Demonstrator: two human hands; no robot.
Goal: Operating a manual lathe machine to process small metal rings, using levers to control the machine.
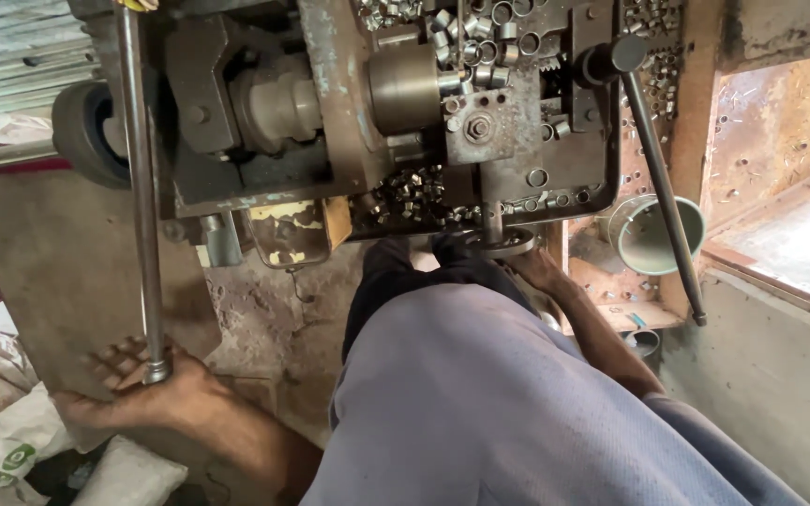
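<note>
Concrete, rough and stained, makes up the floor (pixel 264 319) across the middle of the frame, with a corrugated metal sheet (pixel 11 56) at the upper left and a dusty sill (pixel 789 244) at the right edge. Filling the upper centre is a worn metal machine (pixel 330 103), its tray (pixel 574 178) littered with small metal rings (pixel 480 47). A long steel bar (pixel 139 187) runs from the top left down to the lower left, where the left hand (pixel 142 389) is wrapped around its lower end, fingers closed on it. The right hand (pixel 534 267) reaches under the machine's lower edge at centre right, touching a round metal part (pixel 503 245); whether its fingers are closed cannot be told. A dark lever (pixel 663 187) slants down the right side, crossing a grey-green round container (pixel 653 234). White sacks (pixel 11 440) lie at the lower left. The person's grey-blue shirt (pixel 499 403) fills the lower centre and hides the ground beneath.
</note>
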